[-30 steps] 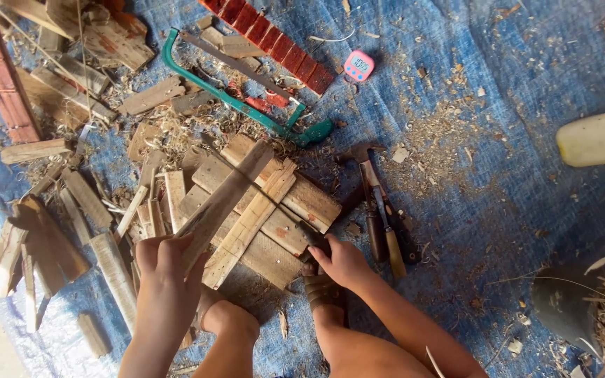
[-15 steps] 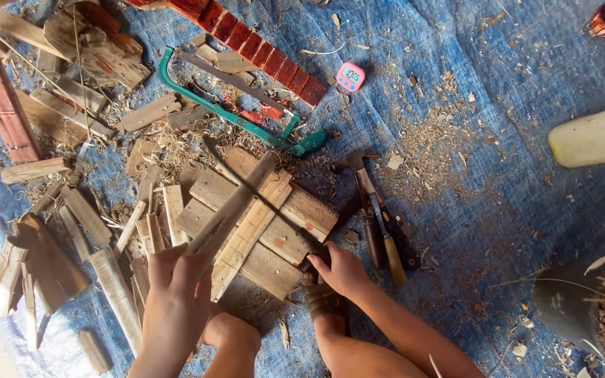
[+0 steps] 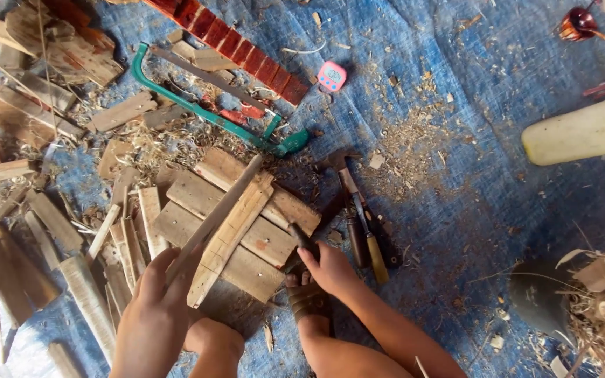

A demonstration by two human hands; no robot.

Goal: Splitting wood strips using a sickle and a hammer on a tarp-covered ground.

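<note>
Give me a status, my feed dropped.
Left hand grips long wood strip over slatted board. Right hand holds dark handle. Chisels lie beside.

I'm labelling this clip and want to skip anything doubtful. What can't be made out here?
- Head view: the left hand covers the near end of the long wooden strip; its grip is unclear.
- The right hand hides most of the dark tool; its kind is unclear.
- The pale cylinder is cut off by the right edge.
- The pink timer is too small to read.
</note>
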